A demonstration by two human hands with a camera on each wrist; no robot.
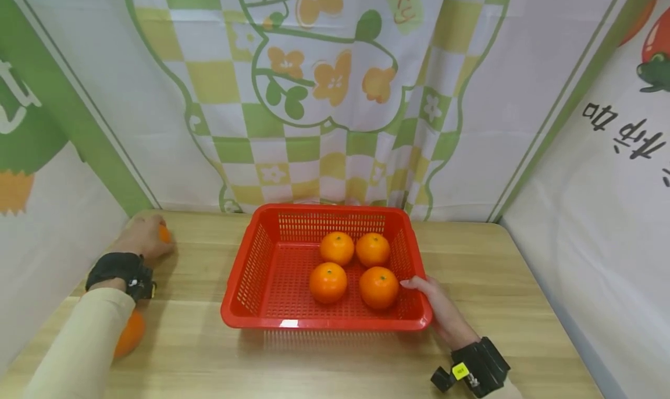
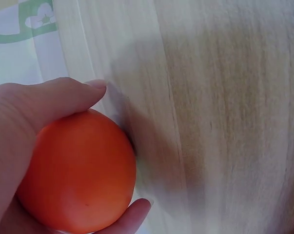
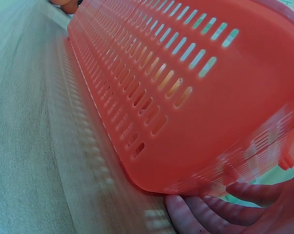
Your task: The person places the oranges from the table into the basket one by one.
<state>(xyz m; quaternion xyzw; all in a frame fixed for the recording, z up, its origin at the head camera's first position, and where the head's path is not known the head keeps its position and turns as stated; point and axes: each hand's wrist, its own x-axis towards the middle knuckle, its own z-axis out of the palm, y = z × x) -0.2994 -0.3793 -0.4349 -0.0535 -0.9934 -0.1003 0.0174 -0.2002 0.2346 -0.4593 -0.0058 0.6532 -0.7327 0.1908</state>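
"Head view: what shows at the left?"

"A loose orange (image 1: 132,332), partly hidden by the left sleeve (image 1: 81,341), lies on the table (image 1: 188,306); beyond it the left hand (image 1: 141,236) grips another orange (image 1: 164,234)."

"And rightward?"

"A red basket (image 1: 335,324) with four oranges (image 1: 328,282) toward its right; the right hand (image 1: 441,309) holds the basket's right side near the front."

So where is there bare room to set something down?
Bare: table between the left fingers and red basket; table between the right fingers and right wall; the basket's left end. Crowded: its right side, with four oranges; the table's left edge, with one gripped orange and another orange partly hidden by the sleeve.
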